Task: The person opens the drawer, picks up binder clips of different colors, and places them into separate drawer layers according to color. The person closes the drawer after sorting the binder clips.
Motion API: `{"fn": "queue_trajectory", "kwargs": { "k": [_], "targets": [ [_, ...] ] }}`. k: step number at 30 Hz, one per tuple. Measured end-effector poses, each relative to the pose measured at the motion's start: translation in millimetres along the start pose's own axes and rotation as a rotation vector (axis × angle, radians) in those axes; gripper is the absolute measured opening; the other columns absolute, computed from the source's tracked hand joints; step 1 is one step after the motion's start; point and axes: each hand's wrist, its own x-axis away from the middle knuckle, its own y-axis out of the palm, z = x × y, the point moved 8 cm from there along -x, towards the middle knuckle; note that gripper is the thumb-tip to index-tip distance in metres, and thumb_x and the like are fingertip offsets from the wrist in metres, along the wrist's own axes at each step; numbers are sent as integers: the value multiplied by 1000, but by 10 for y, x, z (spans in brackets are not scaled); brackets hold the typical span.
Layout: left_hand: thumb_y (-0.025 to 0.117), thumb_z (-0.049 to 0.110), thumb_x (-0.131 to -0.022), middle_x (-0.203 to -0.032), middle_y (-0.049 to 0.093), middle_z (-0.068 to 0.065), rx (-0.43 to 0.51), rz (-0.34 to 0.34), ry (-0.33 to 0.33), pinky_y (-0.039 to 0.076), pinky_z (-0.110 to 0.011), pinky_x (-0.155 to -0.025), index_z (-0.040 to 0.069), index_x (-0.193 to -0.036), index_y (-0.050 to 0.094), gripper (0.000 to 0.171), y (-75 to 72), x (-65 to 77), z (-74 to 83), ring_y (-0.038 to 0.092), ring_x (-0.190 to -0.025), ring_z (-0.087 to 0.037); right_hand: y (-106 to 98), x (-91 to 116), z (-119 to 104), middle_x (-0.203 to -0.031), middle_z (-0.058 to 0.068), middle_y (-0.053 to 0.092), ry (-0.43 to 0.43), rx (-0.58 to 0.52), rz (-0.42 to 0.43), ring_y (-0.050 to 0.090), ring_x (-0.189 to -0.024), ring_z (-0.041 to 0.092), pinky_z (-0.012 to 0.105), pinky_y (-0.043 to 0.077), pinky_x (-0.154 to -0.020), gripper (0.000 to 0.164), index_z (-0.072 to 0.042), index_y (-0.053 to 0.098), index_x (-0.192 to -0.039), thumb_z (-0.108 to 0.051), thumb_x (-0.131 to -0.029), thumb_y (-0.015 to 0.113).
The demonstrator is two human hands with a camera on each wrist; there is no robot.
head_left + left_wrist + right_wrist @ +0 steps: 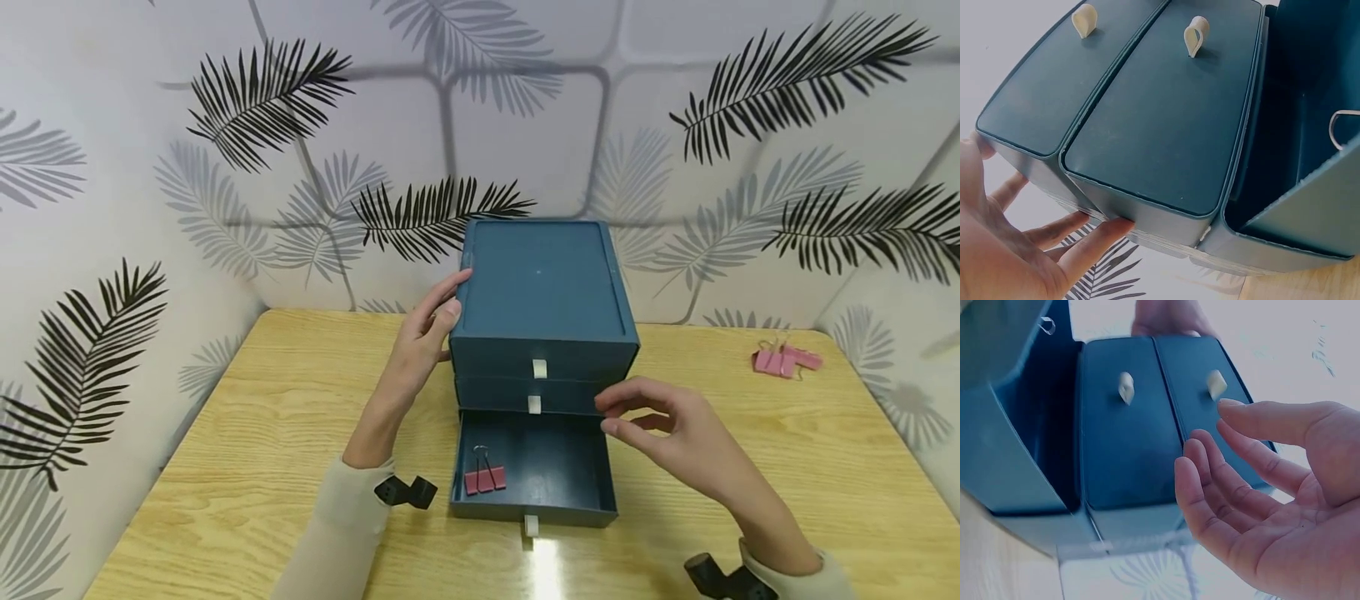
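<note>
A dark blue desktop drawer unit (543,279) stands at the back middle of the table. Its bottom drawer (562,467) is pulled out, and one pink binder clip (485,480) lies at that drawer's left. My left hand (420,342) rests against the unit's left side, fingertips touching the wall, thumb near the top edge. Both upper drawers are closed, each with a cream fabric pull tab (1196,36). Beside the front's right side hovers my right hand (667,425), fingers loosely bent and thumb apart, holding nothing. The right wrist view shows its bare palm and fingers (1241,494).
Several pink binder clips (786,360) lie in a small pile at the table's back right. Behind the wooden table (285,450) rises a wall (525,142) with a leaf pattern. A black wrist camera (405,492) sits on the left sleeve.
</note>
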Motion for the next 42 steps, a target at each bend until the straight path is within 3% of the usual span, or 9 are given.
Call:
{"fn": "queue_trajectory", "kwargs": {
  "k": [3,9,16,23,34,42],
  "targets": [
    [45,38,-108,-162,35,0,2,2,-3,49,-67,-93,32,-156,45,48,8,7,-8,44,-141,-28,-147,23,7,-110,10,72,-1,32,56,70,-96,14,28,59,-79,17,-3,73,-114,-4,-97,70],
    [46,37,-108,-163,34,-2,8,1,10,48,-69,-94,30,-157,45,50,16,10,2,44,-141,-31,-425,75,20,-107,-2,71,-1,82,176,68,-95,8,21,57,-80,19,-4,72,-114,-2,-95,71],
    [44,34,-109,-164,33,-2,5,-3,18,47,-70,-94,28,-158,43,49,9,14,5,40,-145,-30,-605,114,123,-110,-7,69,-6,106,239,65,-98,6,17,55,-80,26,-4,70,-119,0,-93,73],
    [45,35,-109,-163,33,0,-1,-2,18,48,-70,-93,30,-157,44,49,5,11,7,39,-145,-28,-829,175,316,-115,-8,66,8,90,297,64,-104,5,14,53,-82,33,4,65,-125,5,-92,71],
    [45,35,-109,-163,33,0,13,-12,26,49,-67,-94,29,-157,44,49,17,-1,-1,44,-142,-30,-1218,342,806,-120,-11,61,149,166,454,60,-105,2,7,49,-81,38,-4,63,-132,-8,-96,73],
    [45,34,-109,-164,32,-2,9,-12,32,49,-67,-93,28,-158,43,50,9,3,21,42,-143,-30,-1505,443,1211,-114,-17,64,224,106,569,61,-102,1,8,49,-78,37,-7,65,-132,-10,-96,72]
  ]
}}
